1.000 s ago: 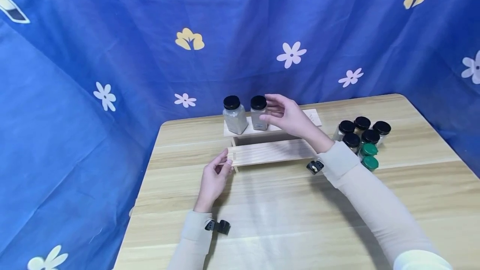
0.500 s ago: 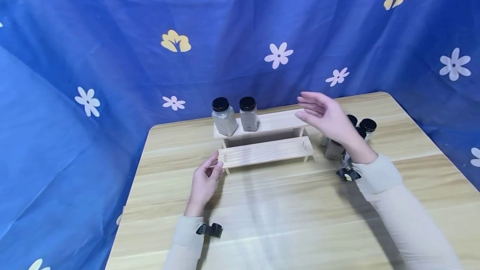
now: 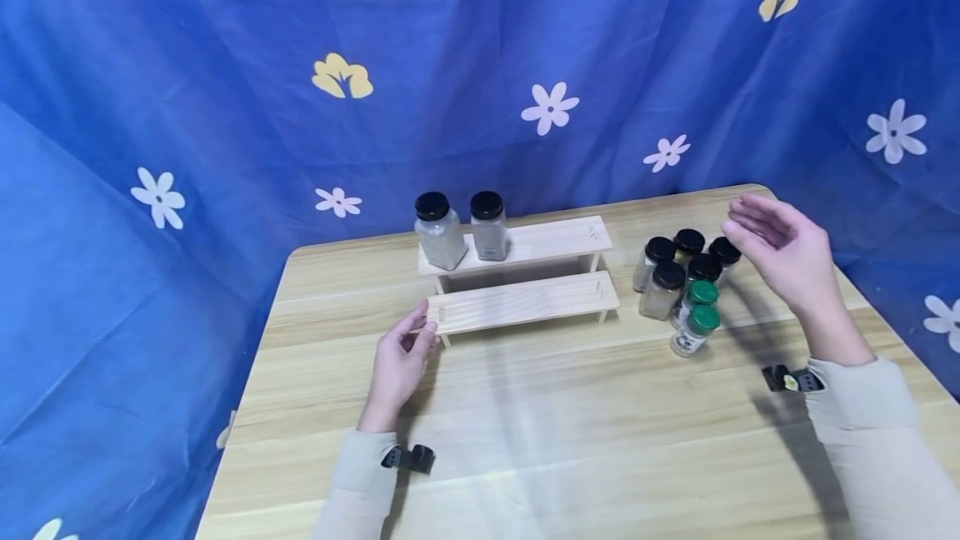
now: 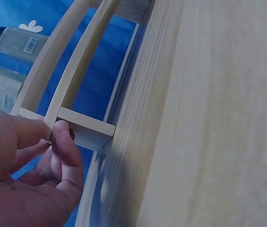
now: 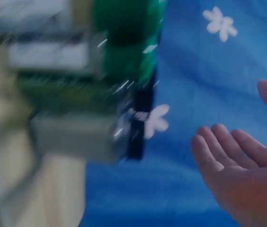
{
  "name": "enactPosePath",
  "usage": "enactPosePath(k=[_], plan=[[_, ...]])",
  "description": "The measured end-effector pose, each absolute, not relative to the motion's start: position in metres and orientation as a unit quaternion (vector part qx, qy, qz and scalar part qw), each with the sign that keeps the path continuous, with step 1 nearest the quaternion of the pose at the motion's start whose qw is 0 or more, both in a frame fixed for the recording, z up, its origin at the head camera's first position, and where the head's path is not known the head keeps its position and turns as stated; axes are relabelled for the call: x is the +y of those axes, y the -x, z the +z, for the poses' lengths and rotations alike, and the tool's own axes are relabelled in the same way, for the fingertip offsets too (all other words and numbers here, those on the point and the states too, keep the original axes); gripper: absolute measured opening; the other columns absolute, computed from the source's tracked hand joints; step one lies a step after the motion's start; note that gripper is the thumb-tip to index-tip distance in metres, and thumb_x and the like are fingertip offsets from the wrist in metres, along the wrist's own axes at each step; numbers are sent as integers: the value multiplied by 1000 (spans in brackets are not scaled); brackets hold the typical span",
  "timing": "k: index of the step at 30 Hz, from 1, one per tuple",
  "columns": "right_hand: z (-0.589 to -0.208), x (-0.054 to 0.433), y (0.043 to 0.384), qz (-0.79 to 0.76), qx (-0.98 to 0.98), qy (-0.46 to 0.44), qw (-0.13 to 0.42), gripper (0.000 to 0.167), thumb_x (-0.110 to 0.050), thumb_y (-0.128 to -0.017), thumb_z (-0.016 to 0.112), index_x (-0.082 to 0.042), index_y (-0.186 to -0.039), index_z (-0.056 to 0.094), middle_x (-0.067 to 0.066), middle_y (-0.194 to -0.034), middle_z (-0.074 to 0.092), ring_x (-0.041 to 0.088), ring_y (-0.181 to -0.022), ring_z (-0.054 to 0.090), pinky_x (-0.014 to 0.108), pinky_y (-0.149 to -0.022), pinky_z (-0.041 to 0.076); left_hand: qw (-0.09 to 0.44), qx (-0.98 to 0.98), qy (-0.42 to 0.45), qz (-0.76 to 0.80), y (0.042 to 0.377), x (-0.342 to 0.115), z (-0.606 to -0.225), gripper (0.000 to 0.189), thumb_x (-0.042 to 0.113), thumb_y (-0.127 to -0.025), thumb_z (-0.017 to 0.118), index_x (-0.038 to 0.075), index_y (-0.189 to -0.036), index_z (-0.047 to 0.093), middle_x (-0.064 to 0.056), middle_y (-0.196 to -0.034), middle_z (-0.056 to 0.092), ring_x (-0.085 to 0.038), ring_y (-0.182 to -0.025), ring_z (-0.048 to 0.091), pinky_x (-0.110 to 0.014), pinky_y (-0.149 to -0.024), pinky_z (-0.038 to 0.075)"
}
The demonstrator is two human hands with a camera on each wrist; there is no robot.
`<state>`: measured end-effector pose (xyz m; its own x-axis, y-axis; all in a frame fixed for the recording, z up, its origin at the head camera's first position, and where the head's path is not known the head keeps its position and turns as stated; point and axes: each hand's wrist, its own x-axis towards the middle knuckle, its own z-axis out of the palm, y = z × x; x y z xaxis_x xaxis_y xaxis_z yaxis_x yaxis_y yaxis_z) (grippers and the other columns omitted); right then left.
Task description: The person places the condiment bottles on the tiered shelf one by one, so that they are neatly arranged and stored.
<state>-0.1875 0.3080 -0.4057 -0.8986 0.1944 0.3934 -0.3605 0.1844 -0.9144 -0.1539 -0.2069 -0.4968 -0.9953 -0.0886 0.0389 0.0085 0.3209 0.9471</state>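
My left hand pinches the left end of the lower step of a two-tier wooden rack; the left wrist view shows thumb and fingertips on the board's edge. Two black-capped spice jars, a wider one and a narrower one, stand upright on the upper step's left part. My right hand, fingers loosely bent and holding nothing, hovers at the right beside a cluster of jars. That cluster has several black-capped jars and two green-capped jars, blurred in the right wrist view.
The pale wooden table runs under everything. A blue flowered cloth hangs behind it and at both sides. Both wrists wear small black cameras, such as the left one.
My right hand has left the narrower jar on the upper step and moved right, past the jar cluster. The left hand keeps its hold on the rack. The head view has shifted slightly.
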Motion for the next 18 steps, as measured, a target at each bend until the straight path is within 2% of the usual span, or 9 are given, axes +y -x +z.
enactPosePath(k=[4,9,13,18], plan=[[-424,327,183,610,-762,-22,215,44,3,-93,75,6,-135,63,-20,-113,76,-6,-103,72,3,-89,56,42,-814,-28,-578,154,-207,-497,45,11,-106,62,7,-150,57,-23,-126,70,-10,-87,72,-18,-80,65],[-451,340,181,570,-804,-14,170,56,2,-95,73,15,-145,49,-32,-113,67,-14,-105,66,-2,-92,51,36,-819,-29,-573,154,-208,-496,45,12,-107,61,7,-152,56,-24,-127,70,-9,-88,71,-17,-79,65],[-467,346,181,547,-826,-7,134,63,-1,-97,73,18,-148,43,-35,-113,60,-19,-105,61,-2,-92,51,38,-818,-30,-574,155,-208,-497,44,12,-107,61,7,-151,56,-23,-126,70,-9,-88,71,-17,-80,65],[-479,346,184,539,-836,7,105,64,-3,-96,73,18,-148,42,-37,-106,57,-21,-99,59,-1,-88,52,43,-816,-30,-575,155,-206,-498,44,11,-106,62,7,-150,58,-23,-125,71,-8,-86,71,-17,-79,65]])
